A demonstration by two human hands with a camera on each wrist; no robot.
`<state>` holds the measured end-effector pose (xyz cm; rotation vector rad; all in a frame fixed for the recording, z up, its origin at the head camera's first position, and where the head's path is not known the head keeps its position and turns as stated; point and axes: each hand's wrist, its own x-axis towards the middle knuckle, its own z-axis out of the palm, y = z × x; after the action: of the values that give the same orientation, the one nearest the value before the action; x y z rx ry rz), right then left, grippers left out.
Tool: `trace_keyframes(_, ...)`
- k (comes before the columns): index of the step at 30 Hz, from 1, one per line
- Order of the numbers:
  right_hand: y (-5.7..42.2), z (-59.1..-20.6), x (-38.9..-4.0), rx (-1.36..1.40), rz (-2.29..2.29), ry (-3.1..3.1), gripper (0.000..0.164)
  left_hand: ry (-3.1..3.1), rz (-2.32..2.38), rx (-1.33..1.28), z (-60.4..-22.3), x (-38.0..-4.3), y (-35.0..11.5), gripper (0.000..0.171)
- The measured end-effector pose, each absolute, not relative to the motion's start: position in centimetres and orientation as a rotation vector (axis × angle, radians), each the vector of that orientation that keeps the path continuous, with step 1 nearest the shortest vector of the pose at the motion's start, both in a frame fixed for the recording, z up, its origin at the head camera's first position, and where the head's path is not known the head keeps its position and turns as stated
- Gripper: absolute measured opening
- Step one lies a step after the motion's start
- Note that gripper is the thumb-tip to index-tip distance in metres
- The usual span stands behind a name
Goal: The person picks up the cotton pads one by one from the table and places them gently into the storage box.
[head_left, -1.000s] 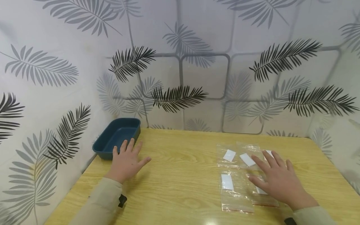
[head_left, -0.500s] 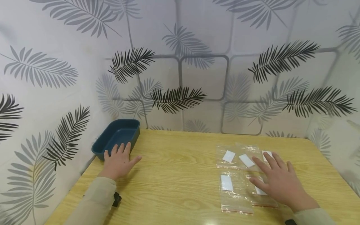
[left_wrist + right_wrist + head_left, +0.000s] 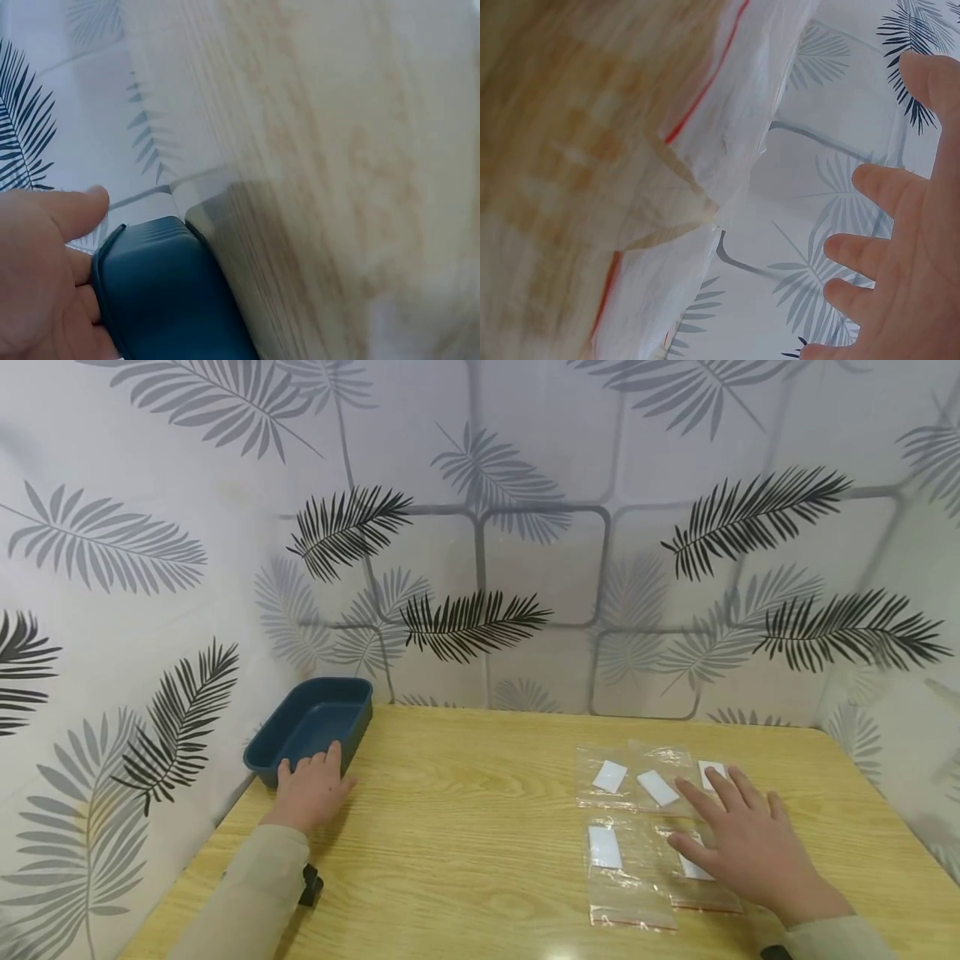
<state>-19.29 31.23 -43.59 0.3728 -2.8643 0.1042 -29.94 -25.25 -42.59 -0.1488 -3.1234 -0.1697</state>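
A dark blue plastic basin (image 3: 318,722) stands at the far left of the table. My left hand (image 3: 307,795) is at its near rim. In the left wrist view, several fingers (image 3: 84,300) bend over the rim into the basin (image 3: 176,296), while the thumb (image 3: 86,212) stays raised off it. Over on the right, my right hand (image 3: 757,847) is spread above clear zip bags (image 3: 633,897), holding nothing. Each bag has a white card (image 3: 604,847) in it; the hand partly covers some. Its fingers (image 3: 859,255) look straight and apart in the right wrist view.
The yellow wood-grain table (image 3: 465,827) lies between basin and bags. A white sheet with leaf prints (image 3: 540,552) hangs behind and along both sides. The basin stands close to the left sheet. Small black pieces (image 3: 311,885) sit at the sleeve ends.
My left hand has shifted left and slightly nearer, and its fingers have bent onto the basin's rim. My right hand has stayed nearly still over the bags.
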Motion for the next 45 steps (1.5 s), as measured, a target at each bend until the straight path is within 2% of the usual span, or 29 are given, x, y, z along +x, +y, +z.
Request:
trace_keyframes(8,31.2,-43.6,-19.3,0.377,0.102,-2.863,0.08,-3.103,-0.083,-0.3,-43.0,-30.1,-25.5,0.046)
trace_keyframes(16,31.0,-43.4,-19.3,0.377,0.098,-2.867,0.08,-3.046,-0.174,-0.458,-42.9,-29.2,-23.9,0.045)
trace_keyframes(45,29.2,-42.7,-19.0,0.407,0.115,-2.85,0.077,-3.043,-0.203,-0.924,-42.7,-24.1,-11.9,0.046)
